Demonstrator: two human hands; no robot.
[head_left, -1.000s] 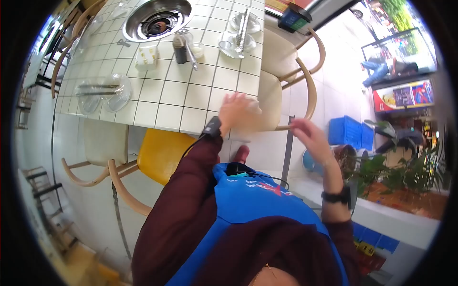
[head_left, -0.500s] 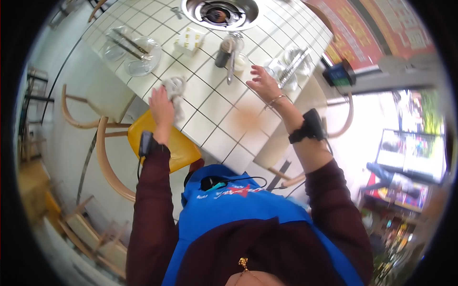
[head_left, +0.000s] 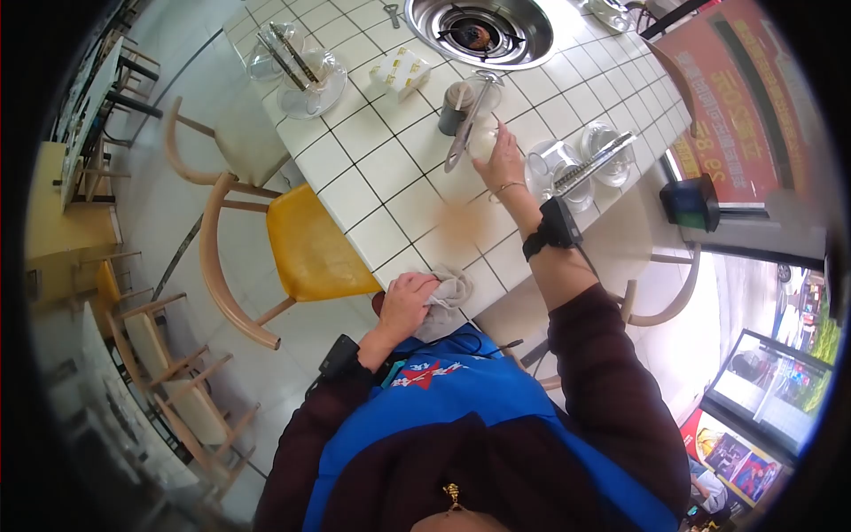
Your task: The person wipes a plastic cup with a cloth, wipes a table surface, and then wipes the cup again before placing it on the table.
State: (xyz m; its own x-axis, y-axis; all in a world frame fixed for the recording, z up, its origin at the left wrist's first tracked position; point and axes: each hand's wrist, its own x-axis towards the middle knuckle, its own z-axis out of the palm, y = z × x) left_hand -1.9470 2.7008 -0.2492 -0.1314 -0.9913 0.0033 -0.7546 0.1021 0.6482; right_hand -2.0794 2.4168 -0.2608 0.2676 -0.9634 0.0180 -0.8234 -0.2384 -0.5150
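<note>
Left fingers [head_left: 417, 288] clutch the cloth [head_left: 449, 293] at the table [head_left: 390, 168] edge.

The red wall banner [head_left: 740, 106] at the right carries large pale digits that look like "8.8"; its other characters and the blue apron's [head_left: 425, 377] white print are unreadable.

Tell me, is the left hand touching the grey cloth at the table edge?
Touching. The head view shows the left hand closed over the grey cloth at the tiled table edge.
</note>
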